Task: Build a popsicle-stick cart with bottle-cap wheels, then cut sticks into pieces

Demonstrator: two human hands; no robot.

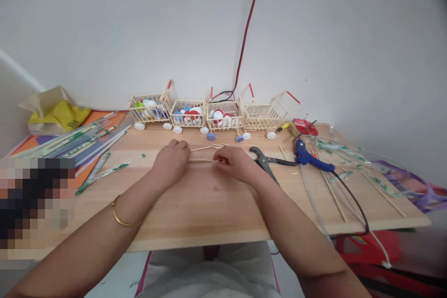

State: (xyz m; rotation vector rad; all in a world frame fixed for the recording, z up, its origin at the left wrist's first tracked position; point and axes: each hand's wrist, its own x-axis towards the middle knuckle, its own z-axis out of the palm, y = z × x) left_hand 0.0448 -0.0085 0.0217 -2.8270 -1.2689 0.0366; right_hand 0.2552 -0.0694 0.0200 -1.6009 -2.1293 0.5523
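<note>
From my feed the light is bright, even and soft, with only faint shadows under both forearms on the desk (216,205) and no glare. The middle is sharp. Toward the edges I see wide-lens bending, the upper right corner darkens, and a pixelated block covers the lower left.

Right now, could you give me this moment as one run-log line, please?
left hand: on thin wooden stick | right hand: on stick's other end | pliers, glue gun: beside right hand
</note>
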